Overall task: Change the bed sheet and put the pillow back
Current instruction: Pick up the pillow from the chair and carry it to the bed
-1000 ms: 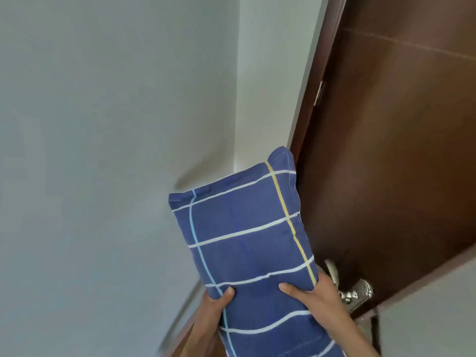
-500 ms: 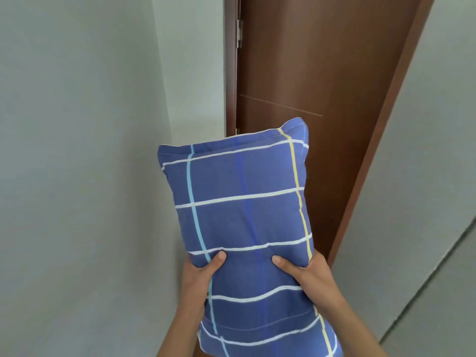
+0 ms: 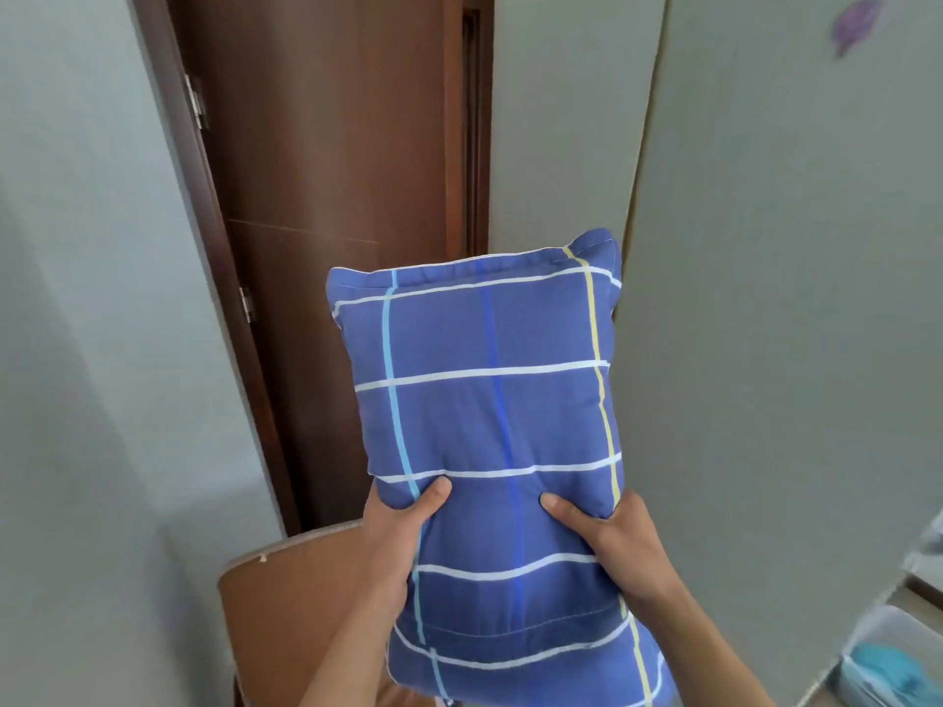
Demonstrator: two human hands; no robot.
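A: Gripping the blue plaid pillow (image 3: 490, 426) upright, both hands?
B: Yes. Left hand (image 3: 395, 543), right hand (image 3: 615, 548) clamp its sides, thumbs on front, before brown door (image 3: 326, 196).

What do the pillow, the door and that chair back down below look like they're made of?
Pillow: soft woven fabric, matte blue with a check of thin stripes; it dents under both thumbs.
Door: dark brown wood or wood veneer, satin sheen, faint grain.
Chair back: probably brown wood or laminate, smooth, with a small chip at its edge.
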